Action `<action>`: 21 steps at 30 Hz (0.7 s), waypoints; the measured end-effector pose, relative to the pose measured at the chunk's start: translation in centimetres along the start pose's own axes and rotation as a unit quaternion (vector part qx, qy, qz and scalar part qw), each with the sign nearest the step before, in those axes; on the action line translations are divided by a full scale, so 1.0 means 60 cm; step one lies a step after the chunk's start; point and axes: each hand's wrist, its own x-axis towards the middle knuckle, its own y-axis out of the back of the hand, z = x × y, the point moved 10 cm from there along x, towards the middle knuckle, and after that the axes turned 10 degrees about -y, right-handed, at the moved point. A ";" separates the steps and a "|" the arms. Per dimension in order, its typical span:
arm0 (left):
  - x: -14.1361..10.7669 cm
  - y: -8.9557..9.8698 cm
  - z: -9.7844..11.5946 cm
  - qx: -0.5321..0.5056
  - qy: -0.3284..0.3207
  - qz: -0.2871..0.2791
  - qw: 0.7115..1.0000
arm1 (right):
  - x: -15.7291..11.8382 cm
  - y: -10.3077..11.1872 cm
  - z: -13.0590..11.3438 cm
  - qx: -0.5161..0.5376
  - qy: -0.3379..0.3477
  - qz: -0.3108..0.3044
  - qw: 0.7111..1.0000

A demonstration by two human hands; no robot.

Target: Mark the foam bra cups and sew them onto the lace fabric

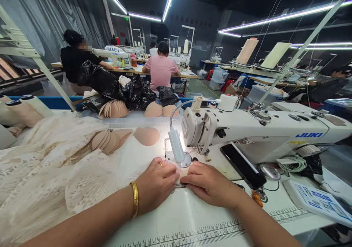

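My left hand point(159, 183), with a ring and a gold bangle, has its fingers closed on pale lace fabric point(140, 168) just in front of the needle area. Close beside it on the right, my right hand point(206, 183) has its fingers pressed together at the edge of the needle plate; what they pinch is too small to name. The white sewing machine point(258, 129) reaches in from the right. A small lamp point(176, 144) on a bent neck lights the plate. More cream lace point(90, 181) is heaped at the left, with beige cups point(103, 140) lying on it.
A black phone point(243, 166), a coil of cable point(293, 163) and a white box point(319, 201) lie at the right. A printed ruler point(203, 234) runs along the front edge. Thread cones point(35, 106) stand at the far left. People sit at machines behind.
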 end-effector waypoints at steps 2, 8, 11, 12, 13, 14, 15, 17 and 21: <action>0.001 0.004 0.000 -0.010 -0.002 0.008 1.000 | 0.002 -0.001 0.006 -0.005 -0.018 -0.002 1.000; 0.003 0.001 -0.011 -0.041 -0.003 0.016 0.999 | 0.008 -0.002 0.012 -0.016 -0.043 0.000 0.999; 0.006 -0.005 -0.022 -0.045 -0.001 0.020 0.999 | 0.010 0.001 0.015 -0.010 -0.048 0.022 0.999; 0.008 -0.008 -0.026 -0.046 -0.002 0.019 0.999 | 0.010 0.002 0.017 -0.009 -0.050 0.032 0.998; 0.011 -0.010 -0.030 -0.047 -0.003 0.017 0.999 | 0.010 0.003 0.019 -0.010 -0.053 0.040 0.998; 0.013 -0.013 -0.034 -0.049 -0.005 0.017 0.999 | 0.011 0.003 0.023 -0.011 -0.058 0.047 0.997; 0.016 -0.016 -0.038 -0.050 -0.006 0.016 0.999 | 0.011 0.002 0.026 -0.014 -0.064 0.052 0.997; 0.021 -0.023 -0.047 -0.050 -0.005 0.011 0.999 | 0.012 0.001 0.034 -0.021 -0.076 0.058 0.995; 0.029 -0.033 -0.062 -0.019 -0.003 0.000 1.000 | 0.013 -0.001 0.046 -0.032 -0.094 0.071 0.992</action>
